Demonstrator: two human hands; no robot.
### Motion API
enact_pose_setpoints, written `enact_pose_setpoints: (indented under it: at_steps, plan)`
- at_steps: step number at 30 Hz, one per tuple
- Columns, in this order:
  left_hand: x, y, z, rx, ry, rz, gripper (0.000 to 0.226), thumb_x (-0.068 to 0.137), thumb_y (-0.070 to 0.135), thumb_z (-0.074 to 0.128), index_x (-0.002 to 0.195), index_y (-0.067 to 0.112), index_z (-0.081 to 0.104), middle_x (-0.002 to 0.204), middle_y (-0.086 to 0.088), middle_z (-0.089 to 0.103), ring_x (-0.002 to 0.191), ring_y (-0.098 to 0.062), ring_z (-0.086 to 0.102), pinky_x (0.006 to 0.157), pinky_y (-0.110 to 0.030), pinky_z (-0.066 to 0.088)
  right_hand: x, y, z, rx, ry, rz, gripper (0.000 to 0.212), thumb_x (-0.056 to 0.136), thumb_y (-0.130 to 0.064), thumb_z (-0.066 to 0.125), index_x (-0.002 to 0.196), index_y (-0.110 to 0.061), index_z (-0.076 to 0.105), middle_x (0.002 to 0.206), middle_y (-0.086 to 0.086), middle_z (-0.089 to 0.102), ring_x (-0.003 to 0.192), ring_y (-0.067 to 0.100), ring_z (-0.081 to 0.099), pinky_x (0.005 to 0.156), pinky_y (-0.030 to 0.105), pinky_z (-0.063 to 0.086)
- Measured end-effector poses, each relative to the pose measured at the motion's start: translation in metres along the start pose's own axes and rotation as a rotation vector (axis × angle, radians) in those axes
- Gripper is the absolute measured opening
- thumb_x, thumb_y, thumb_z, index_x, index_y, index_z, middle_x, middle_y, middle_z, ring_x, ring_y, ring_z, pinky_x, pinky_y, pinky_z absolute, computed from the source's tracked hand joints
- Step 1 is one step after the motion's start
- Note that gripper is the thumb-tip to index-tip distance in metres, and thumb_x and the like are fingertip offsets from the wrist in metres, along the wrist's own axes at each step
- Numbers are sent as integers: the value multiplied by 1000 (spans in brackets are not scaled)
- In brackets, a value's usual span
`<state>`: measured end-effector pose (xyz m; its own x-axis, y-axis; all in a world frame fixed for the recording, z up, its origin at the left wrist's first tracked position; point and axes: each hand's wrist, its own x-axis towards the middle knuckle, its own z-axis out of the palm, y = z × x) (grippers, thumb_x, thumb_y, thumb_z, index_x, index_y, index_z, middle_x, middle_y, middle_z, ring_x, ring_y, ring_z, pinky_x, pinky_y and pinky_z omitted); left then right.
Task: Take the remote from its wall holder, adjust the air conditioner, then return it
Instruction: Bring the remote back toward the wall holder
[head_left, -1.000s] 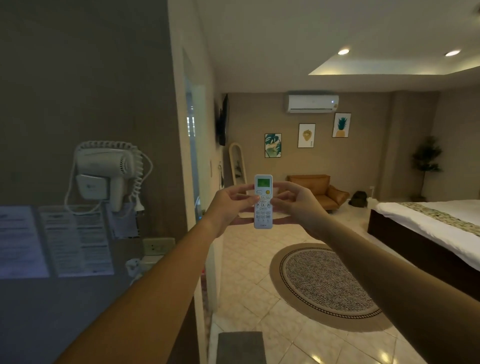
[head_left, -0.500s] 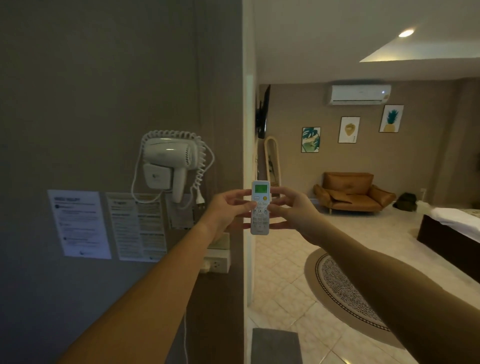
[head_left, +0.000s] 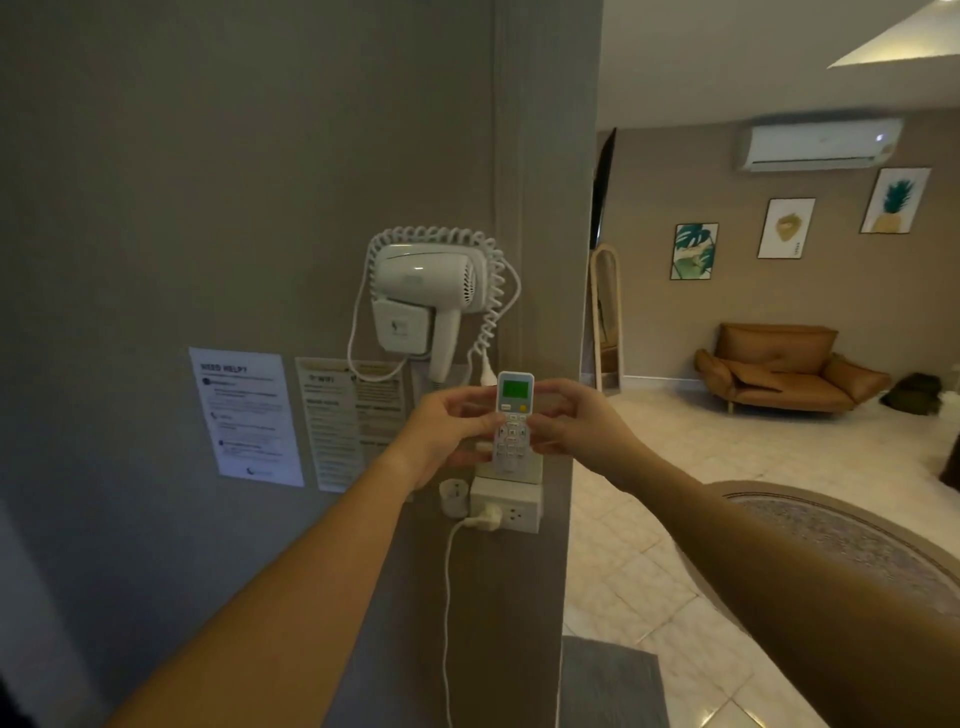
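Note:
A white remote (head_left: 511, 422) with a lit green screen stands upright in front of the grey wall. My left hand (head_left: 444, 436) grips its left side and my right hand (head_left: 576, 428) grips its right side. Just behind and below the remote, a pale wall holder (head_left: 531, 470) is partly hidden by it. The white air conditioner (head_left: 820, 144) hangs high on the far wall at the upper right.
A white hair dryer (head_left: 423, 291) with a coiled cord is mounted above my hands. A socket box (head_left: 511, 512) with a plug sits below the holder. Paper notices (head_left: 247, 415) are taped on the left. A brown sofa (head_left: 784, 371) and round rug (head_left: 852, 540) lie beyond the wall corner.
My view has swung left, from the room toward the grey wall. Both hands carried the remote with it, away from the air conditioner and up to the spot below the hair dryer.

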<state>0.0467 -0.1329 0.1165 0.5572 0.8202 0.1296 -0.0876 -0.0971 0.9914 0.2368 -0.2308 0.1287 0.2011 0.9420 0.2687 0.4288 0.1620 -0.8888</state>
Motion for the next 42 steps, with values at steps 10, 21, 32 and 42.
enact_pose_setpoints:
  at_steps: [10,21,32,42]
  plan:
    - [13,-36,-50,36,45,-57,40,89,-1,80,127,12,74,121,-14,78,107,-30,79,88,-50,66,36,29,48,-119,-42,-11,36,93,-12,77,126,-18,65,105,5,78,92,17,79,81,36,67]
    - [43,-80,-75,55,122,-96,38,87,-5,81,119,14,78,114,-11,81,107,-26,79,88,-42,67,69,71,89,-248,-9,-14,30,94,-13,76,120,-25,65,101,-11,70,94,10,71,83,34,65]
    - [71,-109,-96,30,195,-58,34,89,-8,77,102,23,77,98,0,80,91,-13,78,71,-25,66,103,101,126,-329,28,-33,31,99,-14,69,128,-19,61,113,3,76,99,19,74,79,26,58]
    - [89,-139,-108,-14,200,-83,32,89,-9,78,106,18,79,92,7,84,85,-6,80,70,-23,65,115,122,147,-385,78,-21,29,100,-14,67,128,-19,62,113,3,77,102,20,73,90,39,62]
